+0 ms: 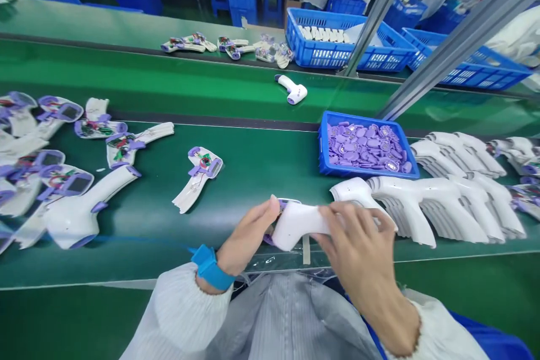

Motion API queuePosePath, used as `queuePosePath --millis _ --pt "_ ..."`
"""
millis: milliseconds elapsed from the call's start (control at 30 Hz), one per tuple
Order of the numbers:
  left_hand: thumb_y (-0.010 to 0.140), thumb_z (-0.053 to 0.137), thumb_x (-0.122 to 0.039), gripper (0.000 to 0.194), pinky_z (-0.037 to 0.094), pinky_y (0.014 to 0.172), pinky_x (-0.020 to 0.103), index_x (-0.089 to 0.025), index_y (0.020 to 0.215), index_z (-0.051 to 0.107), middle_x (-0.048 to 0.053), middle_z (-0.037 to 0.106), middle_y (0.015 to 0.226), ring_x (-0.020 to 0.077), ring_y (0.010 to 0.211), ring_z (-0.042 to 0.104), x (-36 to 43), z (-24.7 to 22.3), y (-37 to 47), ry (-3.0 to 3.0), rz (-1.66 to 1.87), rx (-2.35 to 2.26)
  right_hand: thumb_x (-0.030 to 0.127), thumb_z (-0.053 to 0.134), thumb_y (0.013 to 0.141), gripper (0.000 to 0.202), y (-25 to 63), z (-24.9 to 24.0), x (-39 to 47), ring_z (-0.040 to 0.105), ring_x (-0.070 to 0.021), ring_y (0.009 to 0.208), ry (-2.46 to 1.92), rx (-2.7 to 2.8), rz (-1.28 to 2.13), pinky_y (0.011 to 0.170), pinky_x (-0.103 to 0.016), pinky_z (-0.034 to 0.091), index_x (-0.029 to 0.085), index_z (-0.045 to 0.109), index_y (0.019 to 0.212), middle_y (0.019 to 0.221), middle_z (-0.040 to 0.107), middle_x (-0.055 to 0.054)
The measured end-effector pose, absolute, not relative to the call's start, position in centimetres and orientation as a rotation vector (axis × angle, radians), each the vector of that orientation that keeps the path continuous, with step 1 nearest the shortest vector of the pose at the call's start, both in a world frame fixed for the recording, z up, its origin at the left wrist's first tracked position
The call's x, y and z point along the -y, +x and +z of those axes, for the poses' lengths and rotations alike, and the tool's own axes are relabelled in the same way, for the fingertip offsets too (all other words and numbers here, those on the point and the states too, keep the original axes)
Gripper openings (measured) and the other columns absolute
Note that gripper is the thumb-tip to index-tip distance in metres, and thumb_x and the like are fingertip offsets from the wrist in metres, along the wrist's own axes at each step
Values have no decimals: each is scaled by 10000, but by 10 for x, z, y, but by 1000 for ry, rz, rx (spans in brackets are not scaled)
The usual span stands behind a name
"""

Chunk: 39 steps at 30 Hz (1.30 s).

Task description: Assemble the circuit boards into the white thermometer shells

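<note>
In front of my body, both hands hold a white gun-shaped thermometer housing over the near edge of the bench. My right hand has its fingers closed round the handle end. My left hand, with a blue band at the wrist, grips the head end, where purple edges of an inner part show beneath the white shell. Most of that inner part is hidden. Left of my hands lies an open half-housing with wires and a small screen. Stacked white shells are beside my right hand.
A blue bin full of purple pieces stands beyond my right hand. Several opened thermometers and a closed one lie at left. Another closed thermometer rests on the green belt. Blue crates and a metal post are behind.
</note>
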<state>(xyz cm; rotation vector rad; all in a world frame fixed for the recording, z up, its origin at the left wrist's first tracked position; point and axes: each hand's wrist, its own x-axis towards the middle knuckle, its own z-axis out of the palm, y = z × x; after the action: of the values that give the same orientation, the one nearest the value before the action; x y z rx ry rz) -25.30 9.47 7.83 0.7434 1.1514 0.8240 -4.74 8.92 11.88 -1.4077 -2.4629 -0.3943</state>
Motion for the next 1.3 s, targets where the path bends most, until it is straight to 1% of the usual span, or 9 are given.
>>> queuePosePath --millis 167,367,433,500,633,833,1067,1167,1300 --pt "844 671 -509 423 429 639 246 -144 1055 638 18 630 835 138 727 541 -93 77 -257 1017 784 -1141 417 562 961 346 -68 103 -96 578 -274 1016 -1386 2470 -94 923 -480 335 176 585 1209 1127 670 -110" --pt "762 766 -378 381 466 684 245 -185 1042 592 -4 655 937 152 822 591 -90 82 -254 1166 816 -1182 478 421 1010 356 -73 109 -116 612 -160 852 -1261 2165 1055 716 -287 451 237 578 1220 1024 655 -42" --pt "769 735 -316 295 452 623 237 -183 980 579 -11 659 880 152 778 599 -90 83 -249 1239 771 -1230 514 462 982 344 -94 108 -120 566 -131 733 -1370 2029 948 643 -260 397 218 631 933 853 627 -9" --pt "838 605 -245 136 433 595 257 -182 958 594 5 674 846 162 737 606 -91 85 -245 1475 647 -1303 509 503 961 437 -118 105 -122 450 -103 594 -1472 1985 678 568 -265 296 192 503 659 661 527 21" --pt "823 519 -164 234 408 611 324 -147 1046 590 82 699 878 211 694 621 -94 92 -246 1831 504 -1506 367 462 986 475 -142 98 -129 313 -86 522 -1379 1939 400 546 -290 204 177 336 569 550 381 39" --pt "873 579 -457 252 372 530 266 -215 910 521 14 660 769 192 642 613 -89 98 -254 1602 522 -1506 458 508 956 504 -132 102 -137 328 -87 518 -1520 1630 637 537 -262 245 189 359 557 525 355 53" --pt "899 542 -440 248 359 553 287 -194 916 516 34 656 713 223 617 622 -76 92 -247 1722 439 -1686 474 424 989 543 -137 102 -132 438 -106 495 -1510 1729 663 539 -271 288 192 532 538 495 486 27" --pt "919 503 -558 343 365 520 266 -219 924 557 -6 650 699 177 557 585 -73 100 -278 1626 477 -1654 481 417 996 480 -109 117 -156 554 -128 591 -1448 1877 742 594 -261 375 205 636 669 621 619 11" --pt "894 565 -537 368 442 618 282 -272 1148 593 19 707 1027 219 793 657 -70 109 -327 1803 535 -1822 327 521 946 268 -45 126 -224 634 -200 815 -1592 2092 269 812 -346 451 181 713 1064 1021 712 -82"
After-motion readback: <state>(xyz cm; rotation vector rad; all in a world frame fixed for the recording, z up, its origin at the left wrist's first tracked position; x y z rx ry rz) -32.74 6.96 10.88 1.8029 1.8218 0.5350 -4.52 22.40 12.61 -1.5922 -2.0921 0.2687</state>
